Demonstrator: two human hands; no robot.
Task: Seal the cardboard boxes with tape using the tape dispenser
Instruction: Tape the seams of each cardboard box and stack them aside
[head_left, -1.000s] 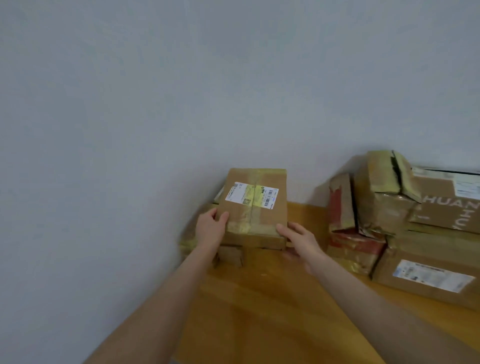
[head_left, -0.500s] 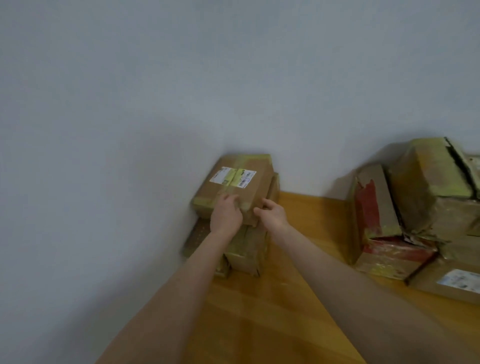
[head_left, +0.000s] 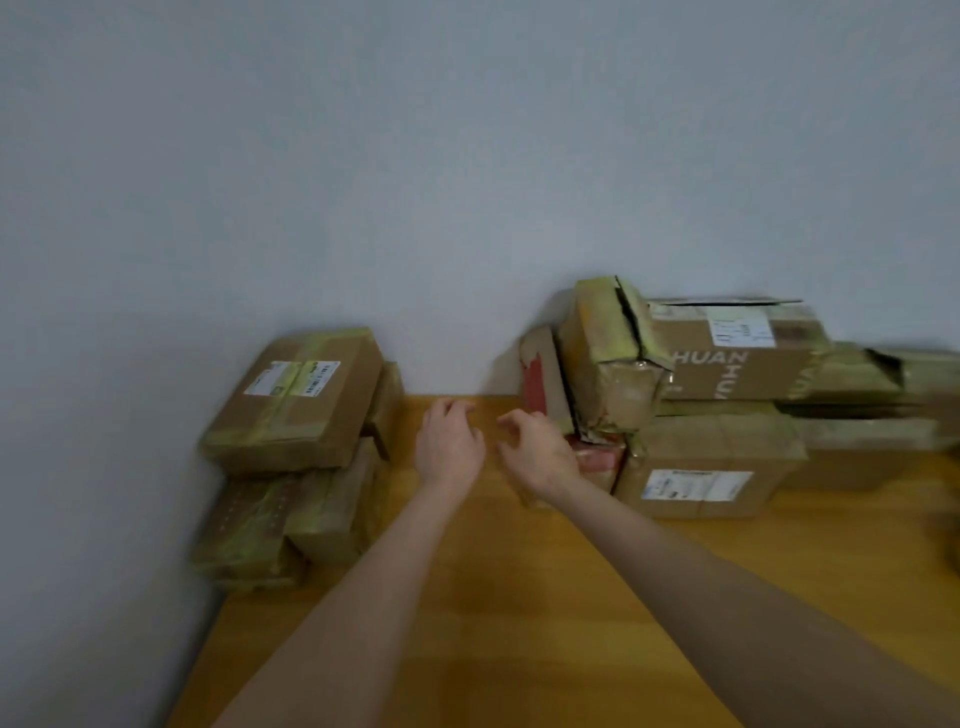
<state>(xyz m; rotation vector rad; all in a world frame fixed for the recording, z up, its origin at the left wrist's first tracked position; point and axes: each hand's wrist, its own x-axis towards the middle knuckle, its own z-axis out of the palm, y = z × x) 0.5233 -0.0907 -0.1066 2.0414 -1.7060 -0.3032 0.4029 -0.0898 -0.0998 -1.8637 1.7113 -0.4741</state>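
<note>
Both hands hang empty above a wooden table (head_left: 467, 597): the left hand (head_left: 449, 447) with fingers loosely curled, the right hand (head_left: 540, 452) with thumb and fingers half bent, gripping nothing. To their left, a taped box (head_left: 296, 400) bearing a white label tops a small stack of boxes (head_left: 280, 525) against the grey wall (head_left: 415, 156). To their right, a larger pile of worn, taped boxes (head_left: 711, 410) sits along the wall, one printed "HUAN". The right hand is just beside a red-marked box (head_left: 540, 379) in that pile.
</note>
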